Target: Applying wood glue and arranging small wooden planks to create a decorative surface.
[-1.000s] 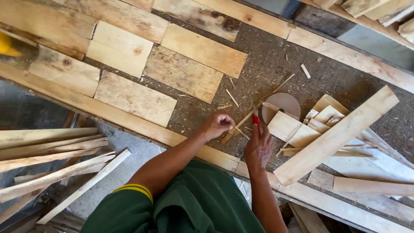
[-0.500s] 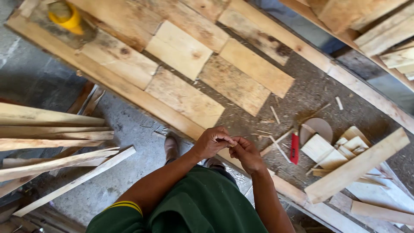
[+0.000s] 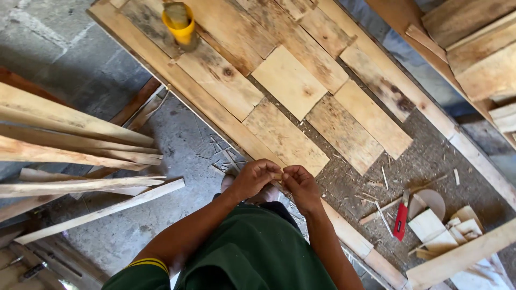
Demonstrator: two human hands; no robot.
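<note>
Left hand: the left hand (image 3: pixel 252 178) is curled, its fingertips pinching one end of a small wood sliver (image 3: pixel 276 175) just in front of the green shirt (image 3: pixel 252 252).
Right hand: the right hand (image 3: pixel 301 185) is closed too, fingertips meeting the left hand's at the same sliver.
Wood sliver: only a short pale bit shows between the two thumbs; it is held above the long edge rail (image 3: pixel 215 115) of the workbench.
Change in hands: a second ago both hands were down on the bench among the offcuts; half a second ago they had drawn together, and now they sit closer to the body, pressed fingertip to fingertip.
Change in view: the camera has swung left, so the yellow cup (image 3: pixel 180 27) with a wood block in it now stands well into the picture at the top.
Red-handled tool: a red-handled tool (image 3: pixel 400 220) lies on the bench to the right, beside pale offcuts (image 3: pixel 435 225), well apart from the hands.
Boards: short planks (image 3: pixel 287 80) lie side by side on the bench top.
Floor: long laths (image 3: pixel 80 156) are stacked at left on the concrete.
</note>
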